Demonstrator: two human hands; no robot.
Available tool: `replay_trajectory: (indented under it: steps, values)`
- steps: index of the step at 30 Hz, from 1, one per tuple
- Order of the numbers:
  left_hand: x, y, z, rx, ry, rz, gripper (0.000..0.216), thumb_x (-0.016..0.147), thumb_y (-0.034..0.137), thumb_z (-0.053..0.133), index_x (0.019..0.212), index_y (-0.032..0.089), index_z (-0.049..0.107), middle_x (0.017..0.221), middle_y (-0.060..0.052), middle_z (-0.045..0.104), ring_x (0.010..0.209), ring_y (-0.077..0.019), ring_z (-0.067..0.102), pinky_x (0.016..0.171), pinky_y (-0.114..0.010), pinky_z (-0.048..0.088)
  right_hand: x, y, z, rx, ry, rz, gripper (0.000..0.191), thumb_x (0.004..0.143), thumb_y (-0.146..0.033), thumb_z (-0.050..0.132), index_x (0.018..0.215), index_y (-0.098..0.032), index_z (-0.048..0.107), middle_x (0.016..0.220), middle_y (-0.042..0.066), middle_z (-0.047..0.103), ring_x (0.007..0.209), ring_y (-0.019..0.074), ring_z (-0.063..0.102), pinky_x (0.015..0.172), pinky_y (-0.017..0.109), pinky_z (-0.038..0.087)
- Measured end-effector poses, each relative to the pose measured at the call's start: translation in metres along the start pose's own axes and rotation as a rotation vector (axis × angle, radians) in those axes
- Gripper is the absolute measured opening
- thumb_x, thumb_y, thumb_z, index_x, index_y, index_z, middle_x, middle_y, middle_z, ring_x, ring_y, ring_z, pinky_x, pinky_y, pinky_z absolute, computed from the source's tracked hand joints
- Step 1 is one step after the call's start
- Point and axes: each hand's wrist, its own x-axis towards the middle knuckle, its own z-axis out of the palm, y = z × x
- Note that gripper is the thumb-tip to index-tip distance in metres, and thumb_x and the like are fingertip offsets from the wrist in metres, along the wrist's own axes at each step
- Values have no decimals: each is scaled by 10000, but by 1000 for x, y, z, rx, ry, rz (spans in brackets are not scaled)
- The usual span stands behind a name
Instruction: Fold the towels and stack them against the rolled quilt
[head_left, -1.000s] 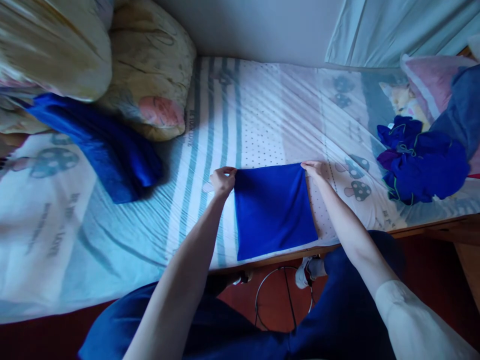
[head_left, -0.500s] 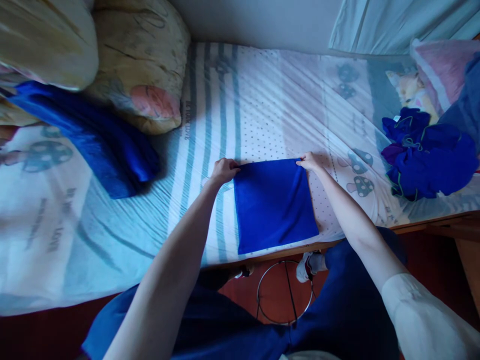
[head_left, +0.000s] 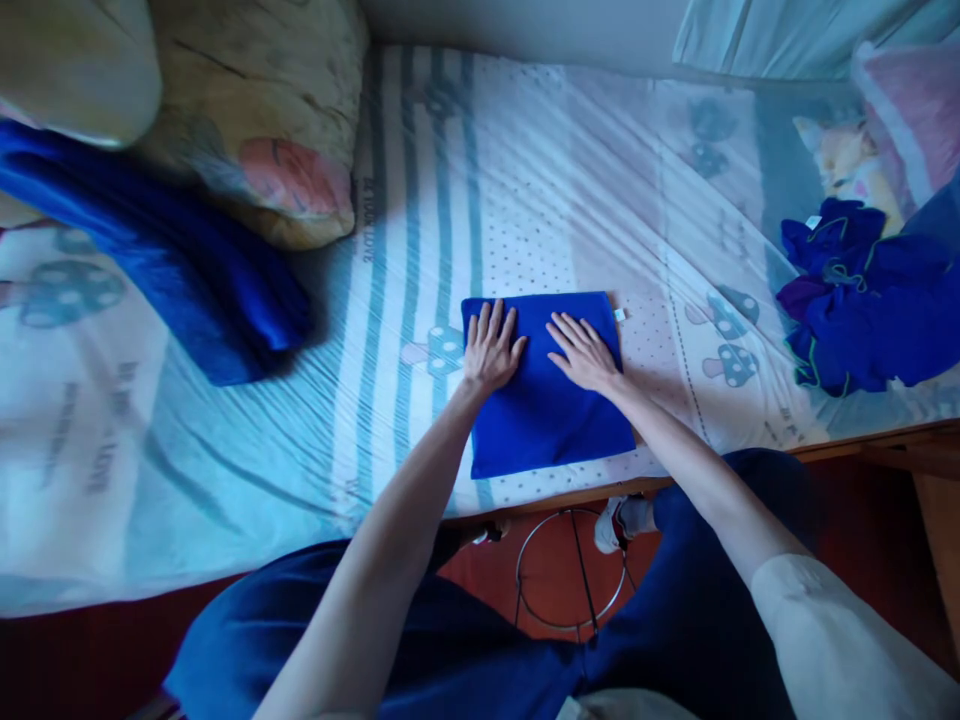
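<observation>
The folded cloth [head_left: 551, 425] is plain royal blue. The bedsheet [head_left: 615, 150] mixes white, pale lilac and light teal, with teal stripes, small dark dots and a spotted-mushroom print. The crumpled cloth [head_left: 892, 325] is blue with green edging; the pillow [head_left: 921, 110], pink with a white border; the floor [head_left: 487, 585], red-brown.

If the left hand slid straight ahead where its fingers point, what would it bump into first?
Probably the wall. The left hand would first slide off the far edge of the blue cloth and cross the patterned bedsheet, though depth is hard to judge.
</observation>
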Motion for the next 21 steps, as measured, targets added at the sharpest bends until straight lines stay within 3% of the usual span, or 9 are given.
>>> replay_trajectory:
  steps: [2, 5, 8, 11, 13, 16, 18, 21]
  values:
    - [-6, -6, 7, -24, -47, -10, 671, 977, 503, 402, 1552, 159, 390, 1661, -141, 312, 1571, -323, 173, 1278, -555, 138, -2, 12, 2, 7, -29, -9, 627, 1045, -435, 351, 1621, -202, 269, 1689, 68, 266, 1573, 242, 190, 1298, 481, 118]
    - [2, -11, 6, -33, -53, -118, 733, 976, 511, 391, 1590, 120, 305, 1687, -154, 235, 1585, -315, 99, 1288, -554, 85, 9, 26, -2, 2, 22, 138, 651, 1051, -407, 322, 1638, -157, 197, 1699, 76, 223, 1588, 243, 125, 1307, 496, 53]
    - [1, 9, 4, -32, -62, -140, 728, 971, 450, 403, 1586, 75, 297, 1687, -178, 212, 1585, -332, 59, 1283, -583, 62, 7, 6, -2, 8, 28, 169, 671, 1035, -370, 372, 1634, -120, 202, 1702, 103, 188, 1592, 277, 93, 1302, 536, 33]
    - [-30, 35, 9, -54, -112, -28, 664, 977, 381, 383, 1570, 85, 345, 1683, -167, 227, 1586, -316, 70, 1285, -566, 75, -23, -27, 7, 30, -26, 59, 633, 1025, -306, 379, 1627, -159, 247, 1696, 76, 220, 1589, 244, 122, 1308, 507, 58]
    - [-58, 41, 10, -67, -134, 7, 641, 985, 378, 366, 1567, 108, 363, 1681, -151, 243, 1585, -290, 99, 1291, -532, 94, -49, -35, 10, 48, -65, 1, 608, 1031, -299, 357, 1622, -187, 270, 1688, 49, 253, 1583, 206, 160, 1312, 461, 80]
    - [-85, 33, 6, -61, -114, -51, 651, 985, 397, 379, 1573, 120, 350, 1680, -148, 248, 1586, -280, 100, 1292, -521, 100, -70, -22, 0, 33, -35, 115, 605, 1044, -340, 327, 1617, -151, 277, 1690, 75, 240, 1581, 212, 166, 1309, 461, 74]
    - [-89, 30, 1, -49, -111, -107, 654, 976, 374, 393, 1565, 94, 353, 1676, -175, 244, 1585, -298, 98, 1286, -542, 105, -70, -13, -10, 22, -9, 221, 604, 1046, -346, 324, 1605, -120, 300, 1685, 109, 248, 1580, 238, 172, 1302, 494, 67]
    - [-96, 39, -8, -48, -142, -129, 626, 949, 304, 424, 1530, 73, 397, 1668, -208, 249, 1577, -329, 139, 1272, -567, 146, -69, -17, -19, 59, 32, 264, 572, 1037, -340, 360, 1566, -125, 387, 1659, 126, 320, 1565, 255, 227, 1292, 496, 123]
